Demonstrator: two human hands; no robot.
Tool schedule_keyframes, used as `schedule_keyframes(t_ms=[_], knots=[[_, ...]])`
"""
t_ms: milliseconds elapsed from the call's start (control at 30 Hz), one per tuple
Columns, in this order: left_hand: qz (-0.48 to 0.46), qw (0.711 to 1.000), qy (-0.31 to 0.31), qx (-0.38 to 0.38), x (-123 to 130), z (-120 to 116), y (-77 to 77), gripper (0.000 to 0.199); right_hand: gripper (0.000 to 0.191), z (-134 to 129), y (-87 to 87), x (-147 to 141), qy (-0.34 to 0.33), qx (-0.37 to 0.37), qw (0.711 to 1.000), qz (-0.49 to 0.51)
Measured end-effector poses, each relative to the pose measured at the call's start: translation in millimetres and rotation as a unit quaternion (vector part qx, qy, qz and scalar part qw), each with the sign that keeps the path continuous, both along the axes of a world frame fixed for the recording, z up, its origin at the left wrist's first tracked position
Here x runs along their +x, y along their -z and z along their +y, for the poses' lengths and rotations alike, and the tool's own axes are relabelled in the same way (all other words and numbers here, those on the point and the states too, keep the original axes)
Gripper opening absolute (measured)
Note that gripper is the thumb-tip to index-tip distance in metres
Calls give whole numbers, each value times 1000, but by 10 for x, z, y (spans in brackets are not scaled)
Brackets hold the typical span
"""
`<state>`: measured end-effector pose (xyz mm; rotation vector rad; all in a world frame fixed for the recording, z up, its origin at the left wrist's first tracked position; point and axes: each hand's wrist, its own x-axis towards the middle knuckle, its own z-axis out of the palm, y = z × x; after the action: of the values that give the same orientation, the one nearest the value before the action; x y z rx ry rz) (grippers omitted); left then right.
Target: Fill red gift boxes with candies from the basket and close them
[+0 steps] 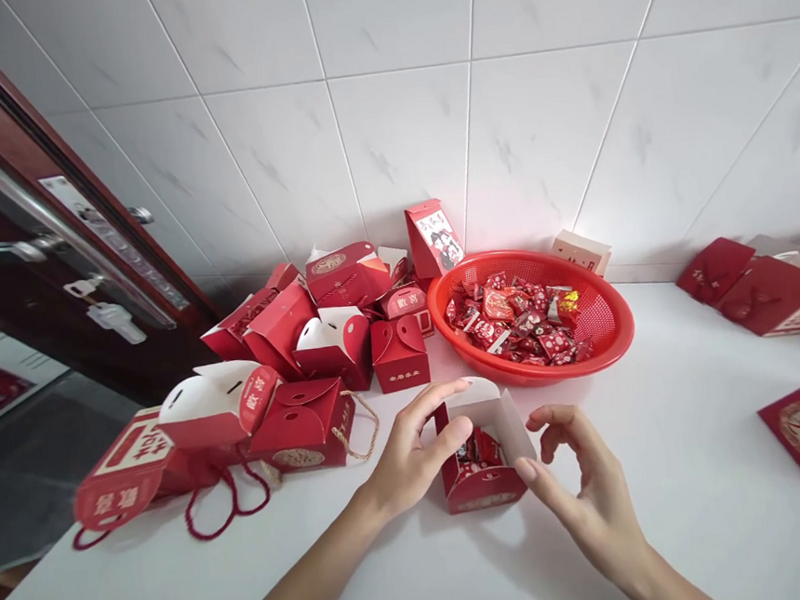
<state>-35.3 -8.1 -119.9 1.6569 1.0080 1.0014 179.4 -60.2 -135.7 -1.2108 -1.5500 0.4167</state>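
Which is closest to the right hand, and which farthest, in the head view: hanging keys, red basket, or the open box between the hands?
From the right hand:
1. Open box: immediately left.
2. Red basket: beyond it.
3. Keys: far left.

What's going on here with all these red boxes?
A person has both bare hands at a small, open red cardboard box with a pale inside: the left hand over its left side, the right hand by its right side. Small sweets in mostly red wrappers lie inside. Behind it, a round red plastic basket holds more. Other red cardboard boxes, some open, crowd the white table to the left; a few sit at the right.
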Motion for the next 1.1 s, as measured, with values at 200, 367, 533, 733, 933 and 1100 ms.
schedule_keyframes(t_ms=[200,367,533,733,933,1100], knots=[[-8,1000,-16,-1,22,-45,-12,48,42,-104,27,5,-41,151,976,-150],[-2,998,-46,29,54,-85,22,46,31,-180,19,9,-87,181,962,-187],[24,992,-97,72,71,-93,76,45,17,-203,29,23,-121,219,946,-208],[43,990,-103,87,68,-94,107,42,16,-212,20,18,-107,219,951,-190],[53,990,-76,109,39,-83,110,37,12,-203,49,-48,-74,161,976,-128],[47,989,3,140,-82,-38,79,44,39,-182,174,-42,-86,106,987,-82]])
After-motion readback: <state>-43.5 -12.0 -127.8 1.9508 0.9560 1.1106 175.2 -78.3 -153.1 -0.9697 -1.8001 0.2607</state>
